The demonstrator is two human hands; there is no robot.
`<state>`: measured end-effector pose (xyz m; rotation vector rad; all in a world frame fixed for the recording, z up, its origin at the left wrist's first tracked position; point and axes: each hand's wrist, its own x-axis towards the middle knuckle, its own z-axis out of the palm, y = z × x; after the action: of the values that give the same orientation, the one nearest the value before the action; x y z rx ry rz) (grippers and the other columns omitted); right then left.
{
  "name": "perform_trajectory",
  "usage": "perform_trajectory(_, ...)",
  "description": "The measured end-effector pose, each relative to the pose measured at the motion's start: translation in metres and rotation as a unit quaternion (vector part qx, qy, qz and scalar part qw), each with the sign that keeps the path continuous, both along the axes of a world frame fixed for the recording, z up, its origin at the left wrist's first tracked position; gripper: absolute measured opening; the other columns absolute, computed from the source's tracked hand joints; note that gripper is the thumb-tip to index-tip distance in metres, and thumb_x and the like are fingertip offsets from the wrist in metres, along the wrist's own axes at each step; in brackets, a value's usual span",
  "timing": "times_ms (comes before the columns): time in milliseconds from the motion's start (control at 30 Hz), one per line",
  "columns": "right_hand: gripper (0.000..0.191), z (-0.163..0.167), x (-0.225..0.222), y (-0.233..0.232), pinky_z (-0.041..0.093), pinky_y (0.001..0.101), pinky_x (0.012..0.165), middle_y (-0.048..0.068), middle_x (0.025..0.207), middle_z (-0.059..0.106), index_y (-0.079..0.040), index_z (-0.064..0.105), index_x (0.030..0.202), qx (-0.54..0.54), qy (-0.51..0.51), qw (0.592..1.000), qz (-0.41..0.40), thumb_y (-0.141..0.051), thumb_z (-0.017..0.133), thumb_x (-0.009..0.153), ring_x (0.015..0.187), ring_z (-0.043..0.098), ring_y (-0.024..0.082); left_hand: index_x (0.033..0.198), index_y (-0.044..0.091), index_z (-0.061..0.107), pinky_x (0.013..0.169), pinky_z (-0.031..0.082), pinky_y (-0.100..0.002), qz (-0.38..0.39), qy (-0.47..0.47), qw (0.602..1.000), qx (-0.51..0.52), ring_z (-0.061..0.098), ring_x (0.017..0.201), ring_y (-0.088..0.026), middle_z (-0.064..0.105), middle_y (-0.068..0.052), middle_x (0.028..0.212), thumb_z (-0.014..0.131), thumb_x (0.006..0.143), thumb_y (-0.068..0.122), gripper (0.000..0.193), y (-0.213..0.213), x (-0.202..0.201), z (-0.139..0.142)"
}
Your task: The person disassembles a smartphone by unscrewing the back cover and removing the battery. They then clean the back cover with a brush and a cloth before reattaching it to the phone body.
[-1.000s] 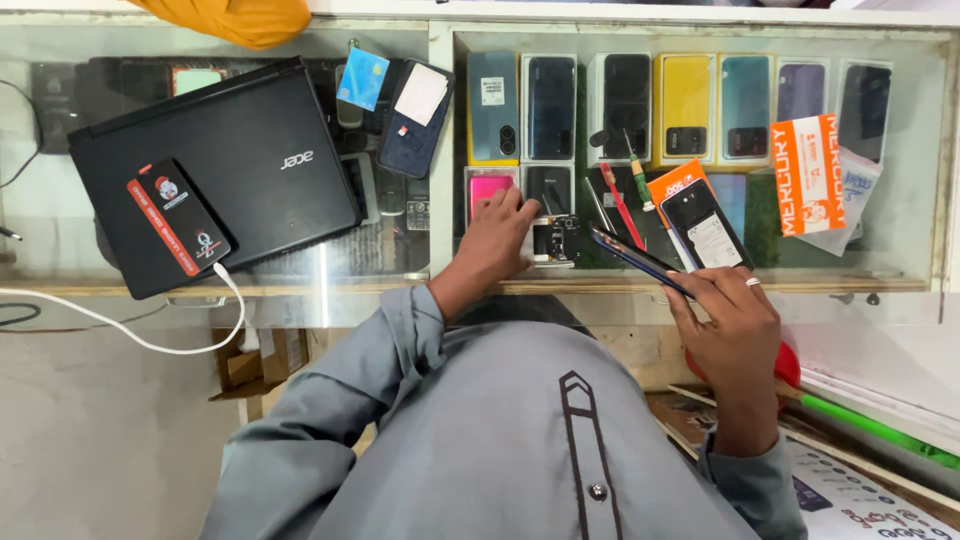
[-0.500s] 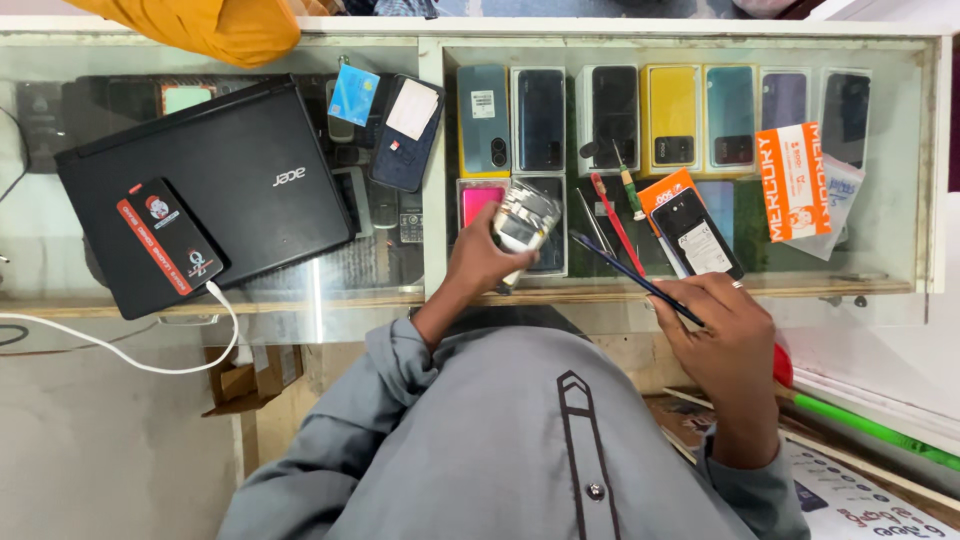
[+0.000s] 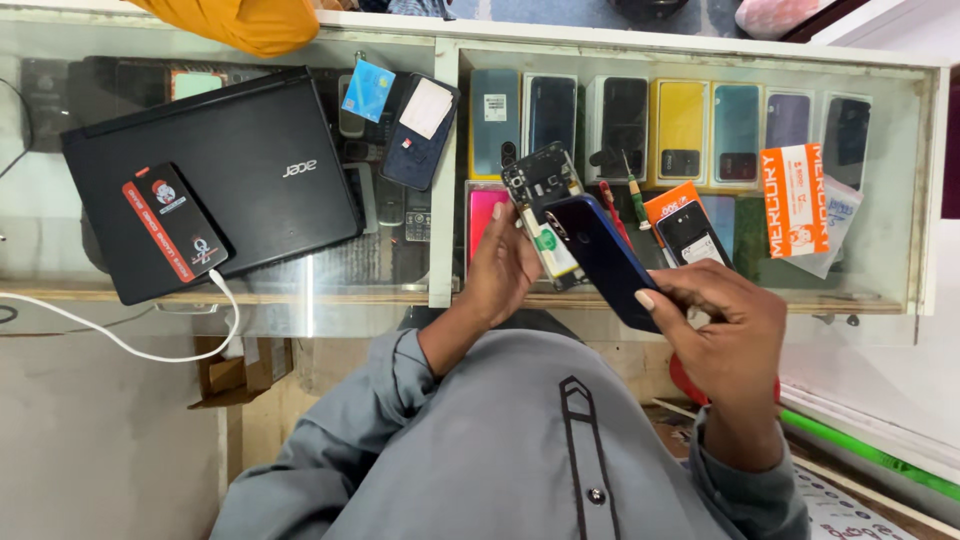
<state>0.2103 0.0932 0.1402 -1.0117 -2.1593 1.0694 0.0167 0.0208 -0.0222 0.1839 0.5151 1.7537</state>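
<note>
The left hand (image 3: 505, 268) is raised with the forearm running from 7 o'clock, fingers curled shut around an object. The right hand (image 3: 722, 335) sits at its 4 o'clock, knuckles up, thumb and fingertips pinched in a grip, wrist bent.

Phone repair shop: glass display counter (image 3: 440, 290), phone covers (image 3: 680, 125)

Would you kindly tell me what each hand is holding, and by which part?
Left hand: opened phone, by its lower end. Right hand: dark blue back cover, by its lower edge.
</note>
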Motion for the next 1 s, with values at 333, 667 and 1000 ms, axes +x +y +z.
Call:
perform_trajectory(333,0.018,-0.030,-0.020,-0.012,0.054,0.0189,0.074,0.003,0.093,0.074,0.004,0.073,0.108,-0.117,0.085,0.989,-0.016,0.000,0.077,0.092,0.081,0.067,0.003,0.160,0.006,0.030,0.109,0.050,-0.052,-0.051,-0.069,0.994,0.073,0.059,0.132,-0.031,0.053,-0.018,0.148,0.027,0.110,0.063,0.076,-0.012,0.011,0.041)
perform_trajectory(667,0.017,-0.038,-0.017,-0.011,0.045,0.0167,0.065,0.000,0.083,0.069,0.005,0.074,0.108,-0.131,0.090,0.986,-0.053,0.000,0.078,0.092,0.072,0.058,0.001,0.157,0.004,0.033,0.113,0.051,-0.047,-0.050,-0.041,0.996,0.061,0.058,0.134,-0.029,0.055,-0.017,0.146,0.039,0.114,0.032,0.052,-0.020,0.015,0.050)
perform_trajectory(1000,0.017,-0.027,-0.018,-0.021,0.049,0.0188,0.071,0.002,0.089,0.071,0.003,0.074,0.109,-0.099,0.062,0.992,-0.041,-0.005,0.077,0.094,0.078,0.061,0.003,0.149,0.000,0.043,0.106,0.055,-0.042,-0.032,-0.038,0.998,0.026,0.064,0.125,-0.025,0.060,-0.015,0.137,0.048,0.112,0.019,0.042,-0.023,0.019,0.042)
